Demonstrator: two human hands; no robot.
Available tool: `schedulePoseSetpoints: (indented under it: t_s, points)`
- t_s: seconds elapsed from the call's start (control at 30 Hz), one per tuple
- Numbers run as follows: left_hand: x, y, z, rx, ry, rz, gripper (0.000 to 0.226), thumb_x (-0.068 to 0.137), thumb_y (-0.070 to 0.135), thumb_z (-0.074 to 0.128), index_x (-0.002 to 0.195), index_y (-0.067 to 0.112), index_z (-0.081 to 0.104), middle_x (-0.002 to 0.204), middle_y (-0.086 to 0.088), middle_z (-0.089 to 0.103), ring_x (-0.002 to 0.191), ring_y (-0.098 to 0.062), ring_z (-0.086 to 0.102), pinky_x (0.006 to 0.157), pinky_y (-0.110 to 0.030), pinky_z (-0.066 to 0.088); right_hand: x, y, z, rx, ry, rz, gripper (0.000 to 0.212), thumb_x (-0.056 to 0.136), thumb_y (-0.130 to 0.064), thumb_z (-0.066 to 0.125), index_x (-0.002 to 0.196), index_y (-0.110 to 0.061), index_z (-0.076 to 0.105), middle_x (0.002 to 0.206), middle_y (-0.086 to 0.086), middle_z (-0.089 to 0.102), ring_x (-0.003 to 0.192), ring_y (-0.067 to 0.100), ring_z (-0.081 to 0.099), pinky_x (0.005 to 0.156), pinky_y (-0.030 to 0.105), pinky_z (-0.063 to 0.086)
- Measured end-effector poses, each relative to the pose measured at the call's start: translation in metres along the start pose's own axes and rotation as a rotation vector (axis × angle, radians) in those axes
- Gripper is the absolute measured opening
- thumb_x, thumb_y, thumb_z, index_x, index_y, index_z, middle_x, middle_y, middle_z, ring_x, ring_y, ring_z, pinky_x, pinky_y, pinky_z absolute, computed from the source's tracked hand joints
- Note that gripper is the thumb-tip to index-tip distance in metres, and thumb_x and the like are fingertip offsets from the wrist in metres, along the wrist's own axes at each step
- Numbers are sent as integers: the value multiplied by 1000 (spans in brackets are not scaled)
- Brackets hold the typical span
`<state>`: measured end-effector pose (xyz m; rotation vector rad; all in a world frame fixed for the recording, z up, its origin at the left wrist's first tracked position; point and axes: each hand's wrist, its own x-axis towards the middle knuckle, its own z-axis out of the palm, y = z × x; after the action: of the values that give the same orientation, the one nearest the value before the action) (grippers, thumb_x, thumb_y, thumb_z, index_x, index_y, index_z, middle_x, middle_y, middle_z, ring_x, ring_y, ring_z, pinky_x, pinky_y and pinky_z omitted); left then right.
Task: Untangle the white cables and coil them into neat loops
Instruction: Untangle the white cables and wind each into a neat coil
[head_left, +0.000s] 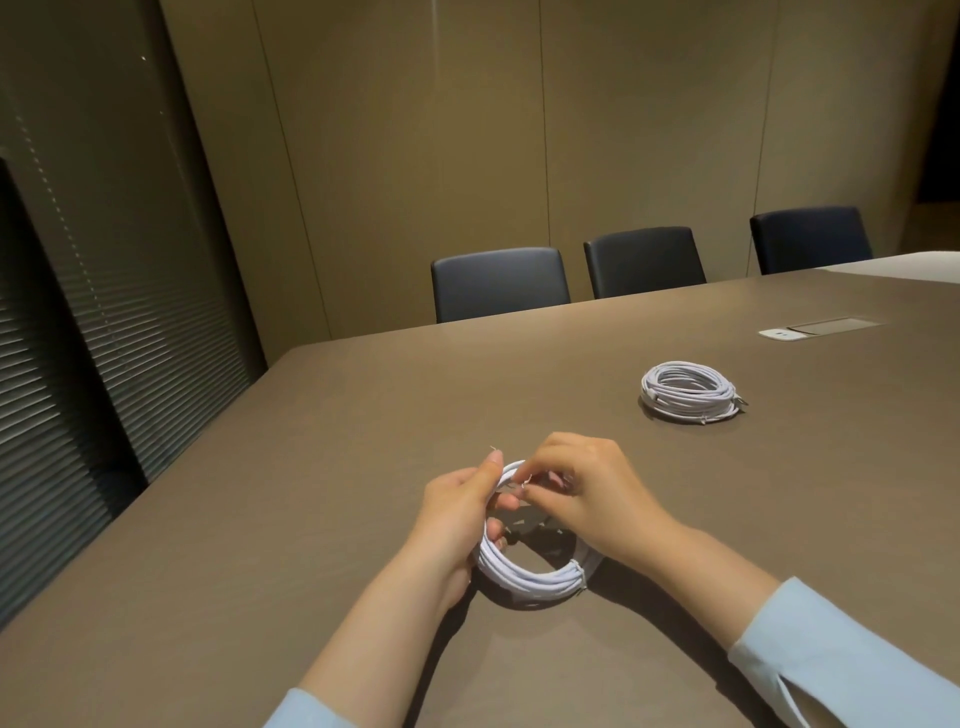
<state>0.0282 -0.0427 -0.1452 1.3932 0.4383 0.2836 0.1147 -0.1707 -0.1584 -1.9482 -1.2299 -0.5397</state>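
A white cable coil (524, 574) stands tilted on the brown table (322, 457) in front of me. My left hand (457, 514) grips the coil's left side, thumb on its top. My right hand (587, 493) pinches a thin wire tie at the top of the coil, fingers curled. Another tie binds the coil at its lower right. A second coil of white cable (688, 392) lies flat on the table further off to the right, apart from both hands.
A power socket panel (815, 328) is set into the table at the far right. Three dark chairs (501, 283) stand along the far edge. The table's left edge runs beside a wall with blinds (104, 322).
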Motion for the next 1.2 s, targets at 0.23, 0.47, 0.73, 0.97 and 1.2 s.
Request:
schedulePoseSetpoints:
  t_s: [0.23,0.47,0.73,0.97,1.2]
  points:
    - [2,-1,0,-5,40,62,27,93,32,64,91,7,75,84,-10,73,41,-9,34,43,-21,35,4,-2,-10,126,8,29,7,85,-22,74,91,-21,74,86,-11,61,80,4,58,69,11,41]
    - [-9,6,1,31,-115,3,21,97,13,55,99,-2,70,80,-14,69,43,-9,30,39,-17,28,7,-7,-19,421,-147,198,15,91,-16,66,92,-28,75,115,-13,64,107,7,61,89,28,52]
    - [-9,13,-3,41,-277,-108,19,89,10,57,100,0,68,82,-19,68,39,-7,24,39,-17,20,9,-16,-36,637,-253,380,19,88,-13,69,85,-28,79,88,3,76,85,18,71,84,35,56]
    - [-12,15,-5,65,-320,-115,28,87,20,68,106,0,68,82,-17,68,43,-8,25,40,-16,21,10,-20,-44,587,-256,418,11,85,-15,71,91,-21,78,87,-1,76,85,16,71,79,28,56]
    - [-15,18,-6,-4,-441,-208,14,86,15,67,87,8,79,87,-12,69,39,-4,23,40,-13,19,12,-19,-55,636,-322,437,14,87,-18,68,99,-19,76,88,0,75,82,14,70,76,25,56]
